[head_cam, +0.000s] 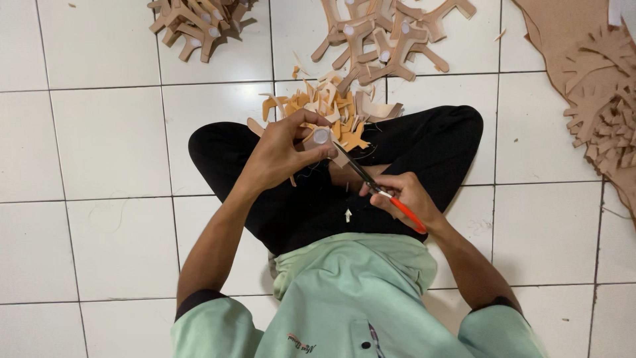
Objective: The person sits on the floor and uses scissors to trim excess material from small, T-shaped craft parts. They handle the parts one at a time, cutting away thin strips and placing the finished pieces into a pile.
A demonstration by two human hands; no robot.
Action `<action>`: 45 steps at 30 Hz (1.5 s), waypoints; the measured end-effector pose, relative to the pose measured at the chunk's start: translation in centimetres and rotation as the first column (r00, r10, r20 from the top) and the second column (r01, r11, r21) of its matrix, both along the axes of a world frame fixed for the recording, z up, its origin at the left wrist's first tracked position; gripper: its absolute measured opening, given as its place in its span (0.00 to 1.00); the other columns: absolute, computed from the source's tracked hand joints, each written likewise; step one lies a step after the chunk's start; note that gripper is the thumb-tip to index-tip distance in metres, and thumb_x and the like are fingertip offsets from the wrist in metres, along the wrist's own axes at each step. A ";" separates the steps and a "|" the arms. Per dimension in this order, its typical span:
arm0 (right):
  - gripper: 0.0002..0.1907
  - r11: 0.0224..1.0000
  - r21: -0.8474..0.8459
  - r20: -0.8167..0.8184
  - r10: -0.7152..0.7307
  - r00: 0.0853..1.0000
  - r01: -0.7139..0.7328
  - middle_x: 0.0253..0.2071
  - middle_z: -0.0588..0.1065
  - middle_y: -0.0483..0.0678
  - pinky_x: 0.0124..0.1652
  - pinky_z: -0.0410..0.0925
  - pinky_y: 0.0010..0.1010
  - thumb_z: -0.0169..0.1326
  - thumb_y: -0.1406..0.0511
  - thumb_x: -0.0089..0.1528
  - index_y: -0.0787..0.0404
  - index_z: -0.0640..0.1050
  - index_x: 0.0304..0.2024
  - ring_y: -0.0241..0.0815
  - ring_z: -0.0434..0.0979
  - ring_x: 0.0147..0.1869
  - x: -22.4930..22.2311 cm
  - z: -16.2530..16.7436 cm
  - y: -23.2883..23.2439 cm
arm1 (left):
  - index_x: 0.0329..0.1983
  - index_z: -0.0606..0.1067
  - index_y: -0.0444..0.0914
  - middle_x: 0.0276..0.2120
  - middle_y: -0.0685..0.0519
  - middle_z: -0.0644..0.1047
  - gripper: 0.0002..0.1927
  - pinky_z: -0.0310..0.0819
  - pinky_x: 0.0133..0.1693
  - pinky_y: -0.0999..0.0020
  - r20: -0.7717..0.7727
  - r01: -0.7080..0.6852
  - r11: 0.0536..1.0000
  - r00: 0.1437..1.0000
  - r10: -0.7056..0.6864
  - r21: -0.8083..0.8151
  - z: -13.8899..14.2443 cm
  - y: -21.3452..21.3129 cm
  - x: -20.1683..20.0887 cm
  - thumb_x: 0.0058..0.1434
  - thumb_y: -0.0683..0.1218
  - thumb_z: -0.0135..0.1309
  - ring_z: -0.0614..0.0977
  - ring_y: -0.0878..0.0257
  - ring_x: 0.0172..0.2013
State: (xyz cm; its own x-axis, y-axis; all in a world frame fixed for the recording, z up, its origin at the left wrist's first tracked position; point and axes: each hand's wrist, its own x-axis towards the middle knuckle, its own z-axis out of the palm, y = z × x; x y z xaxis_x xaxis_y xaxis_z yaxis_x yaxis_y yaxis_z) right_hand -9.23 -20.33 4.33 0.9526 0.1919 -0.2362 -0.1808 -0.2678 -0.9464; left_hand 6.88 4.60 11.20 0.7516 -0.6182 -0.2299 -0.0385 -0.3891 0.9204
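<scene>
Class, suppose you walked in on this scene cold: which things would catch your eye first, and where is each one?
At the centre, over the crossed legs, the left hand holds a small tan leather-like cut piece with a white round sticker, while the right hand works orange-handled scissors at it. Just beyond lies a heap of tan offcut scraps on the white tiled floor. Piles of tan branched cut pieces lie further off.

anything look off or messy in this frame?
Mostly offcuts: tan scraps lie heaped on the tiles just past the crossed legs, one small white sliver on the black trousers. The left hand holds a tan piece; the right hand holds scissors.
</scene>
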 end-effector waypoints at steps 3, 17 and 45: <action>0.32 1.000 0.006 -0.037 -0.011 0.999 0.011 0.14 0.66 0.36 0.17 0.57 0.20 0.57 0.40 0.58 0.63 0.82 0.33 0.26 0.63 0.15 -0.4 -0.3 -0.2 | 0.48 0.72 0.35 0.30 0.50 0.84 0.24 0.75 0.35 0.72 -0.057 -0.006 0.999 0.998 0.008 0.041 -0.5 0.0 -0.1 0.55 0.49 0.69 0.84 0.67 0.33; 0.34 0.941 0.327 -0.116 -0.046 0.992 0.082 0.15 0.64 0.37 0.17 0.58 0.17 0.53 0.41 0.64 0.68 0.78 0.40 0.25 0.62 0.15 -0.6 -0.5 1.5 | 0.46 0.73 0.30 0.36 0.51 0.79 0.10 0.76 0.37 0.77 -0.254 -0.214 0.880 0.961 0.111 -0.425 -5.0 -0.7 -2.9 0.70 0.41 0.60 0.79 0.70 0.36; 0.34 0.929 -0.336 0.457 0.017 0.889 0.155 0.22 0.75 0.46 0.23 0.64 0.25 0.70 0.50 0.50 0.65 0.80 0.50 0.33 0.69 0.20 0.9 2.7 0.7 | 0.42 0.75 0.30 0.45 0.47 0.80 0.06 0.84 0.48 0.72 0.085 -0.088 0.860 0.985 0.150 -0.503 -3.9 -0.5 -4.6 0.66 0.29 0.52 0.87 0.61 0.46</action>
